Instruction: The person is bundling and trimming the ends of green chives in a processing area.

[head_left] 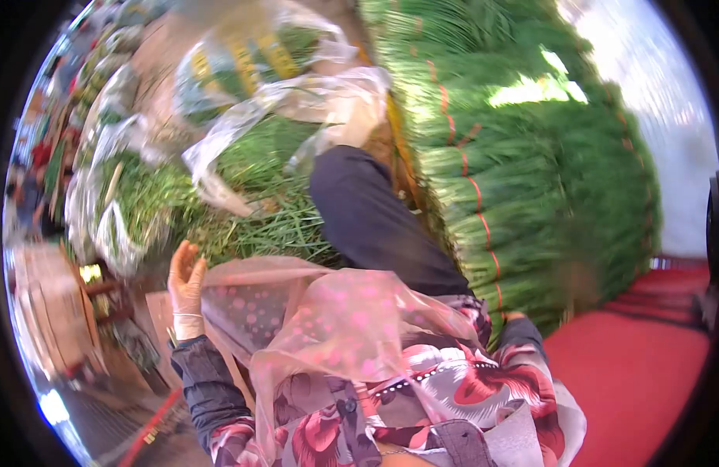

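Note:
My left hand [186,284], in a thin pale glove, is raised at the left beside the pink translucent apron [320,311]. Its fingers are stretched out and nothing shows in them. Only a small part of my right hand [515,316] is visible, at the near edge of a large stack of long, thin green stalks [530,210]. Its fingers are hidden, so any hold is not visible. A red cord [482,214] runs along the stack. Loose green stalks [281,229] lie beyond the apron, left of my dark-trousered knee [359,187].
Clear plastic bags [250,128] of greens, some with yellow print, lie ahead to the left. Cardboard boxes [56,307] stand at far left. A red surface [624,366] is at my right. People in the far left background are blurred.

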Demonstrator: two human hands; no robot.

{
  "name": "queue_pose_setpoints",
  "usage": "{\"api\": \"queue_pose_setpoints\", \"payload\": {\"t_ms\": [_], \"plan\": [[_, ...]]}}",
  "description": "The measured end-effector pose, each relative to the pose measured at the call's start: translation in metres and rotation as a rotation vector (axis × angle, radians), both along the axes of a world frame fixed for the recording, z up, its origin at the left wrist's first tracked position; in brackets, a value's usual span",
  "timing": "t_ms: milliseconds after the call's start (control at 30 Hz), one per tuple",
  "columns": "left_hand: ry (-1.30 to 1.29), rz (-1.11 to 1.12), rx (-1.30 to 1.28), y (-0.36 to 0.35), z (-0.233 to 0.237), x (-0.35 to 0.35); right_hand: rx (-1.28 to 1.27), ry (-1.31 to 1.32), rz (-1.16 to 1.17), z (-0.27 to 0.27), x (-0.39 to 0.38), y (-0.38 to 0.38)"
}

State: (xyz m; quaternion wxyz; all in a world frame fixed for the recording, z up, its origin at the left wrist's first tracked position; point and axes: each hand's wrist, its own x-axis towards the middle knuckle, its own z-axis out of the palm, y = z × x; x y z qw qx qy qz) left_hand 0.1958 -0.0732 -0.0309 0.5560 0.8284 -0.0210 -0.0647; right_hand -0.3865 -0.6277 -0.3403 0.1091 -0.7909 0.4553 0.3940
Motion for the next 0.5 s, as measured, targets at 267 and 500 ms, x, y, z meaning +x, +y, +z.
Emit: {"api": "queue_pose_setpoints", "payload": {"t_ms": [267, 500], "plan": [[0.09, 0.557, 0.04, 0.113, -0.057, -0.171, 0.083, -0.171, 0.334, 0.073, 0.16, -0.156], [0.542, 0.714, -0.079, 0.125, -0.195, -0.315, 0.822, -0.626, -0.882, 0.141, 0.503, -0.039]]}}
